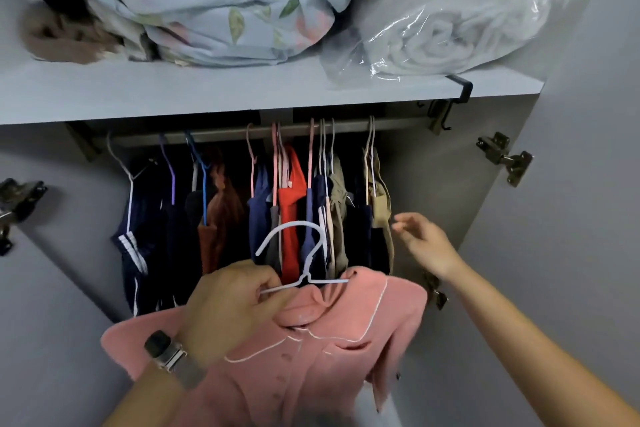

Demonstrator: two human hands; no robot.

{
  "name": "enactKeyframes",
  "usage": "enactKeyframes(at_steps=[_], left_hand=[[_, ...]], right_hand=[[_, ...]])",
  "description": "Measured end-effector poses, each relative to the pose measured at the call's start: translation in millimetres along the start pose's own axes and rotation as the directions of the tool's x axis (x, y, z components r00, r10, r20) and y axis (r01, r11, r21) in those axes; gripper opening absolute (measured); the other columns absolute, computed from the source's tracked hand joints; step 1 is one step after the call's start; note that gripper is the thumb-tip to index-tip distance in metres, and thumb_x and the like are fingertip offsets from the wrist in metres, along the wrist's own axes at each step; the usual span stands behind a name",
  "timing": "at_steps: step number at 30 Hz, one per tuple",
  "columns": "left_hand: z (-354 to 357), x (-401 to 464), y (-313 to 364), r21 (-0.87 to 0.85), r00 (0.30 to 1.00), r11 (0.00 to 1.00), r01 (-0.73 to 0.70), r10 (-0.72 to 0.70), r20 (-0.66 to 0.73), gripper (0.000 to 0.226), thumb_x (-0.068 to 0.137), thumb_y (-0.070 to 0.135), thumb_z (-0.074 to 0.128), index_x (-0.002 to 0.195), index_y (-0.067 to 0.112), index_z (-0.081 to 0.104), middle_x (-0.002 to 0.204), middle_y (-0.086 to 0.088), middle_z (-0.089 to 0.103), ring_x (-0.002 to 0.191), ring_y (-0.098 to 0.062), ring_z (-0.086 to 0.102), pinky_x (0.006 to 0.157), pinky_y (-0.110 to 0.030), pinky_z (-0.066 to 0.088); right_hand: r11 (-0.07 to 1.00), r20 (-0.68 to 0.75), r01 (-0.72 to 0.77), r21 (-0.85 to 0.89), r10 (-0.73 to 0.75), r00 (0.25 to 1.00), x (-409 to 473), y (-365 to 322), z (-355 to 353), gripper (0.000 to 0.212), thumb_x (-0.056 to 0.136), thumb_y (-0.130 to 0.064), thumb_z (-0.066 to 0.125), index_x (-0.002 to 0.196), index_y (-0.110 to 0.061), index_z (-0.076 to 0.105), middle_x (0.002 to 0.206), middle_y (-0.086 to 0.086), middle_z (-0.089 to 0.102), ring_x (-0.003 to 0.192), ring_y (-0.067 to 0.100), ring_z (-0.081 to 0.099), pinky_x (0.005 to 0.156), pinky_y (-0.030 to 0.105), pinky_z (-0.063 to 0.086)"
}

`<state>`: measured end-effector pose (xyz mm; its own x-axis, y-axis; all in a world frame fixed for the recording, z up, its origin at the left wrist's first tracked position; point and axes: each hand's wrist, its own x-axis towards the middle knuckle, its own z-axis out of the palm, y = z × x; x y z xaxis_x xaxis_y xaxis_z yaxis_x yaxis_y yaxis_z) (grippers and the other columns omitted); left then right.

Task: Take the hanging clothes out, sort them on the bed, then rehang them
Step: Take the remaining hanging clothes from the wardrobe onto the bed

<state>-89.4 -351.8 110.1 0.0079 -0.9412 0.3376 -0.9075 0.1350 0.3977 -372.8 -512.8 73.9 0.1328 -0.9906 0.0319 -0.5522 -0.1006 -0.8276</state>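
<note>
Left hand (227,305) grips the white hanger (300,263) carrying the pink shirt (294,357), at 6 o'clock below the rail (225,136). Right hand (424,243), at 3 o'clock of the hanger, holds nothing, fingers loosely spread near the hanging clothes (291,211).

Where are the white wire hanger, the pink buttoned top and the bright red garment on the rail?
White wire hanger (313,246), head view, on its curved hook.
Pink buttoned top (311,367), head view, on the front placket.
Bright red garment (290,208), head view, on its upper body, hanging mid-rail.
</note>
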Motion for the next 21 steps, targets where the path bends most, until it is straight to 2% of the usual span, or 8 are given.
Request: enactKeyframes(at_steps=[3, 7, 11, 14, 16, 17, 19, 21], left_hand=[[0, 12, 0, -0.026, 0.998, 0.999, 0.047, -0.048, -0.046, 0.034, 0.063, 0.063, 0.050, 0.060, 0.031, 0.058, 0.052, 0.016, 0.047, 0.061, 0.002, 0.052, 0.047, -0.012, 0.036], [4, 23, 5, -0.061, 0.991, 0.991, 0.116, -0.119, -0.059, 0.026, 0.057, 0.056, 0.053, 0.064, 0.032, 0.061, 0.053, 0.016, 0.051, 0.058, 0.000, 0.054, 0.050, -0.013, 0.039], [8, 33, 10, -0.048, 0.982, 0.988, 0.149, -0.153, -0.107, 0.022, 0.055, 0.050, 0.054, 0.063, 0.031, 0.060, 0.052, 0.017, 0.048, 0.052, 0.001, 0.049, 0.049, -0.014, 0.039], [8, 38, 13, -0.031, 0.976, 0.986, 0.165, -0.168, -0.136, 0.021, 0.055, 0.048, 0.054, 0.060, 0.029, 0.061, 0.052, 0.019, 0.047, 0.051, 0.000, 0.047, 0.047, -0.018, 0.042], [9, 39, 15, -0.028, 0.972, 0.982, 0.186, -0.188, -0.139, 0.023, 0.054, 0.048, 0.054, 0.060, 0.028, 0.062, 0.052, 0.017, 0.049, 0.050, -0.001, 0.048, 0.047, -0.020, 0.044], [10, 39, 16, -0.031, 0.970, 0.979, 0.200, -0.202, -0.135, 0.024, 0.054, 0.049, 0.053, 0.063, 0.029, 0.063, 0.053, 0.017, 0.050, 0.050, -0.001, 0.049, 0.048, -0.021, 0.044], [11, 40, 16, -0.030, 0.966, 0.975, 0.222, -0.224, -0.128, 0.025, 0.053, 0.050, 0.053, 0.068, 0.032, 0.063, 0.052, 0.016, 0.050, 0.051, -0.001, 0.050, 0.048, -0.020, 0.043], [11, 41, 17, -0.027, 0.964, 0.972, 0.233, -0.234, -0.124, 0.026, 0.053, 0.050, 0.053, 0.072, 0.035, 0.062, 0.052, 0.018, 0.048, 0.053, -0.001, 0.050, 0.049, -0.017, 0.040]], right_hand=[[0.998, -0.025, -0.053, -0.034, 0.052, 0.998, 56, 2, 7, 0.030, 0.095, -0.010, 0.051, 0.125, -0.005, 0.053, 0.117, 0.011, 0.064, 0.112, 0.021, 0.058, 0.095, 0.024, 0.039], [0.993, -0.032, -0.070, -0.093, 0.068, 0.997, 115, -6, 19, 0.038, 0.094, -0.008, 0.049, 0.132, -0.002, 0.046, 0.127, 0.013, 0.060, 0.119, 0.028, 0.054, 0.100, 0.028, 0.037], [0.990, -0.048, -0.125, -0.071, 0.122, 0.991, 152, -7, 32, 0.035, 0.092, -0.010, 0.052, 0.127, -0.004, 0.052, 0.121, 0.015, 0.063, 0.115, 0.030, 0.057, 0.098, 0.030, 0.040], [0.972, 0.068, -0.217, -0.090, 0.223, 0.972, 164, -4, 39, 0.029, 0.095, -0.021, 0.052, 0.119, -0.006, 0.059, 0.106, 0.013, 0.066, 0.097, 0.030, 0.061, 0.082, 0.032, 0.047], [0.957, 0.158, -0.291, 0.018, 0.285, 0.945, 164, -3, 44, 0.019, 0.096, -0.022, 0.049, 0.105, -0.008, 0.060, 0.081, 0.007, 0.059, 0.069, 0.021, 0.054, 0.060, 0.027, 0.042], [0.943, 0.157, -0.323, 0.079, 0.308, 0.938, 165, -3, 45, 0.016, 0.096, -0.023, 0.049, 0.097, -0.010, 0.059, 0.074, 0.005, 0.054, 0.062, 0.018, 0.049, 0.055, 0.026, 0.037], [0.916, 0.107, -0.365, 0.165, 0.351, 0.930, 167, 1, 42, 0.022, 0.093, -0.031, 0.053, 0.091, -0.010, 0.057, 0.077, 0.007, 0.056, 0.067, 0.023, 0.053, 0.059, 0.028, 0.041], [0.922, -0.003, -0.354, 0.156, 0.359, 0.933, 170, 6, 33, 0.031, 0.088, -0.038, 0.058, 0.088, -0.007, 0.062, 0.087, 0.014, 0.064, 0.080, 0.031, 0.061, 0.073, 0.035, 0.050]])
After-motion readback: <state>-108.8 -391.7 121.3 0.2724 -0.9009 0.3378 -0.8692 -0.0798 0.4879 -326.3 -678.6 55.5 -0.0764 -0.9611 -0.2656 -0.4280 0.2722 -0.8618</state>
